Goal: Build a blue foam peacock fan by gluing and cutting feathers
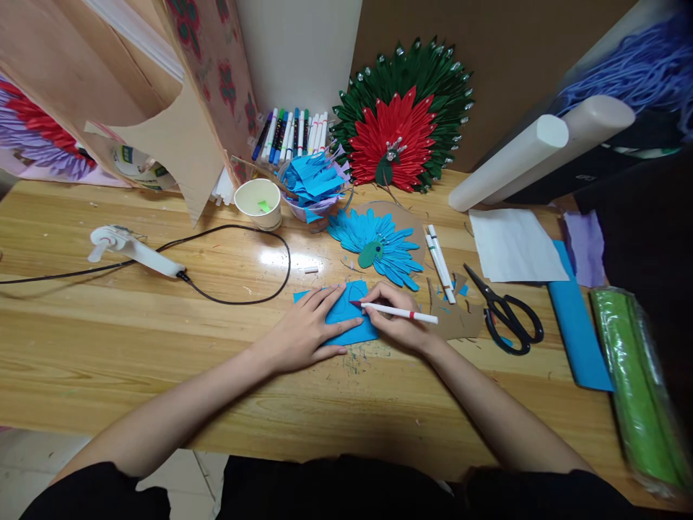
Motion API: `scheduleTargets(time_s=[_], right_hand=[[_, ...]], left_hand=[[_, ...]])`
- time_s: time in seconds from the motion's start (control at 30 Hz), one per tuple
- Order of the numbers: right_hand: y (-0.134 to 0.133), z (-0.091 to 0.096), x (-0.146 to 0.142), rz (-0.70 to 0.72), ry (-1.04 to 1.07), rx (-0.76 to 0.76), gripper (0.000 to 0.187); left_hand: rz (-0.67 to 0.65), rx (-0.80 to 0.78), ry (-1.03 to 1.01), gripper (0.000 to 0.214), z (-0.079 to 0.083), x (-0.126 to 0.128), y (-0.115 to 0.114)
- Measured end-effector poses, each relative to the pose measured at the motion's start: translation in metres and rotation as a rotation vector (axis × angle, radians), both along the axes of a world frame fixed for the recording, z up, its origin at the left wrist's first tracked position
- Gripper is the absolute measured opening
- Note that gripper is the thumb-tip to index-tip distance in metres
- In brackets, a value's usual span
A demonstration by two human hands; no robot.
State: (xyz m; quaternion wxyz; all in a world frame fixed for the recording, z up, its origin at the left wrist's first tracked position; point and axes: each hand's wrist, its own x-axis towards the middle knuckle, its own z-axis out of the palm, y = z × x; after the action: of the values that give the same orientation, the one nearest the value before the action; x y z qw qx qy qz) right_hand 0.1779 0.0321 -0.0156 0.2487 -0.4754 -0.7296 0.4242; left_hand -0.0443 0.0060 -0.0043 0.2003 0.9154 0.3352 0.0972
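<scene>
My left hand (304,331) lies flat with fingers spread on a blue paper piece (346,315) on the wooden table (162,347), pressing it down. My right hand (399,321) is closed around a white marker pen with a red band (401,312); its red tip touches the blue paper. Just beyond lies a half-made blue paper peacock (379,248) on brown cardboard.
Black scissors (509,314) lie to the right, beside white paper (514,245), a blue sheet (577,332) and a green roll (639,390). A glue gun (133,249) with black cord is left. A paper cup (260,202), bowl of blue scraps (314,188), markers (292,133) and a red-green peacock (403,119) stand behind.
</scene>
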Motion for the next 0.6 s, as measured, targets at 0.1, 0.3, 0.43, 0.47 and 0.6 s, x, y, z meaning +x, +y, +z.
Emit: scheduleTargets(time_s=[0.1, 0.3, 0.43, 0.47, 0.6], right_hand=[[0.0002, -0.0022, 0.0009, -0.015, 0.073, -0.022, 0.004], [0.0014, -0.0039, -0.0026, -0.206, 0.120, -0.032, 0.010], [0.0018, -0.0040, -0.0039, -0.182, 0.032, 0.012, 0.009], [0.0018, -0.0040, -0.0037, -0.184, 0.027, 0.021, 0.008], [0.0010, -0.0033, -0.0027, -0.206, 0.057, 0.025, 0.001]], left_hand=[[0.004, 0.001, -0.013, 0.050, 0.0000, 0.0002, 0.0002], [-0.003, -0.001, -0.032, 0.049, -0.0009, -0.0004, 0.0006], [0.001, -0.009, -0.021, 0.049, -0.0017, -0.0003, 0.0003], [0.002, -0.008, -0.017, 0.049, -0.0018, -0.0003, 0.0002], [0.001, 0.003, -0.005, 0.051, -0.0010, -0.0003, 0.0000]])
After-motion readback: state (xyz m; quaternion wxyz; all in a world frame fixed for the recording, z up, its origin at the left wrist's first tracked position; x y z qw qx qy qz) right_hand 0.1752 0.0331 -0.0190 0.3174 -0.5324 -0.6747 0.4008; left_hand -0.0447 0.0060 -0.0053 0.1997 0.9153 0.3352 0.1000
